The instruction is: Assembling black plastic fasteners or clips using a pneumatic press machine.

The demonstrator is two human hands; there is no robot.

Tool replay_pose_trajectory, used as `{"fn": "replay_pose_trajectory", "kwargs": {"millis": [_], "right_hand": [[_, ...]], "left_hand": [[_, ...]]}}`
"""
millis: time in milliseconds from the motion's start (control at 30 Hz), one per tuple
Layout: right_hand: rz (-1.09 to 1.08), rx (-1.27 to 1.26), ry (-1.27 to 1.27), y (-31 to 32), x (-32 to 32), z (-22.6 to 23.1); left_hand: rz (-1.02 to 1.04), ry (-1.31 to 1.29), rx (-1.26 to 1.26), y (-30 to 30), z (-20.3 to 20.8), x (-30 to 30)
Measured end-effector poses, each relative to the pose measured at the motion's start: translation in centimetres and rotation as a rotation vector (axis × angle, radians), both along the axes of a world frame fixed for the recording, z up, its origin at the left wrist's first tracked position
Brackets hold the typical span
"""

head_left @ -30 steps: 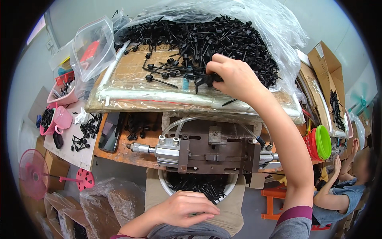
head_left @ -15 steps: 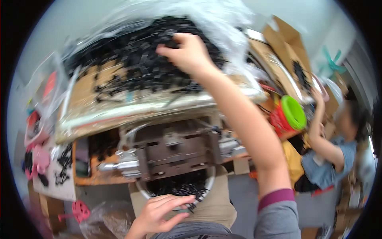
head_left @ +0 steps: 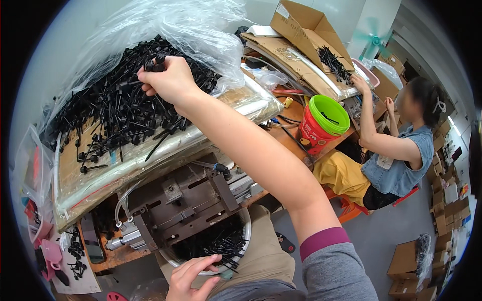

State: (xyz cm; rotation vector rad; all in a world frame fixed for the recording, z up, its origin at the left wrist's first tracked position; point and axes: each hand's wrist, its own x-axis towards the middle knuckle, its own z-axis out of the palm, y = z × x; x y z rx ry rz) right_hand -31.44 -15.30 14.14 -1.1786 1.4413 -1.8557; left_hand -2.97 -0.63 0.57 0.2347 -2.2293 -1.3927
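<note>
My right hand (head_left: 173, 80) reaches far over a heap of black plastic cable ties (head_left: 125, 95) with chunky heads. Its fingers are closed on a small bunch of ties (head_left: 154, 65), raised at the upper part of the heap. My left hand (head_left: 192, 279) is low in front of me, thumb and fingers apart, with nothing visible in it. Right beside its fingertips, a round pale basin (head_left: 248, 232) on my lap holds more black ties (head_left: 221, 246). Between basin and heap sits a brown metal fixture (head_left: 183, 203) with air cylinders and clear hoses.
Clear plastic sheeting (head_left: 201, 37) drapes behind the heap, which lies on a wrapped cardboard-topped board (head_left: 75, 185). A red bucket with a green rim (head_left: 314, 128) stands to the right. Beyond it, a co-worker (head_left: 399, 155) reaches to ties on cardboard. A phone (head_left: 92, 241) lies at left.
The view has swung right, so the bench appears tilted and shifted left. My right hand stays over the heap, now plainly gripping a bunch of ties. My left hand remains by the basin.
</note>
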Motion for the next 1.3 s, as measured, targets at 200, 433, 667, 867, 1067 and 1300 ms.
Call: {"fn": "replay_pose_trajectory", "kwargs": {"millis": [200,433,667,867,1067,1300], "right_hand": [[0.009,0.093,0.183,0.5,-1.1,-1.7],[0.087,0.135,0.13,0.8,-0.7,-0.9],[-0.223,0.147,0.665,0.2,-2.6,-1.7],[-0.092,0.027,0.333,1.1,-2.6,0.5],[-0.061,-0.117,0.115,3.4,-3.6,0.1],[0.175,0.077,-0.166,13.0,5.8,-3.2]], "left_hand": [[-0.023,0.042,0.026,-0.5,-0.2,-0.3],[-0.009,0.051,-0.001,-0.6,-0.5,0.3],[0.043,0.053,-0.086,-0.6,-0.6,0.2],[0.07,0.106,-0.101,-1.2,-0.2,0.7],[0.229,0.223,-0.307,-2.3,1.9,-0.8],[0.593,0.292,-0.771,-4.7,4.2,-2.4]]}}
